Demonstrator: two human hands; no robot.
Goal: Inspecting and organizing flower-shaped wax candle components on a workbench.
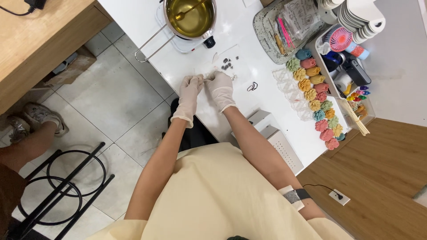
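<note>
At the edge of a white worktable point(249, 53), a person's gloved left hand point(191, 91) and right hand point(221, 89) meet, fingertips pinched together on a thin pale wick-like strand point(205, 79) too small to make out surely. Small metal tabs point(227, 65) lie scattered just beyond the hands. A pot of yellow liquid point(189, 18) stands on a small hotplate point(184, 42) near them, its long wire handle point(149, 44) jutting over the table edge, where a passing elbow could likely catch it and spill the pot
</note>
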